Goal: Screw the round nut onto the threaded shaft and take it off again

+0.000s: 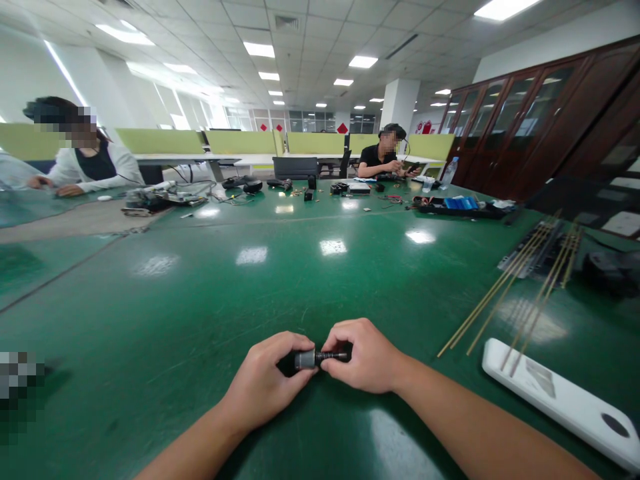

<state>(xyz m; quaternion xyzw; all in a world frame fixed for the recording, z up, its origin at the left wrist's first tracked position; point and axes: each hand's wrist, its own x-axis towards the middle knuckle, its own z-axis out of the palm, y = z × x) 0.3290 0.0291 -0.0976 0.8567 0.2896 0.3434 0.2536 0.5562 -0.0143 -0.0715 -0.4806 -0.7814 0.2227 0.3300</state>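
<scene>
Left hand (265, 379) pinches the grey barrel (305, 360), and right hand (369, 359), just beside it, pinches the dark shaft (330, 356) jutting rightward, long axis running crosswise.

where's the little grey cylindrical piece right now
The grey cylindrical piece is at lower centre of the head view, held in the left hand, with the right hand on the dark shaft beside it.

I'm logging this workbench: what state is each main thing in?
Left hand: closed around the grey cylinder
Right hand: closed around the dark shaft
Grey cylinder: held on its side
Brass-coloured rods: straight, lying down
White oblong device: lying flat
Plastic bottle: standing
Cabinet doors: shut
Ceiling lights: on
</scene>
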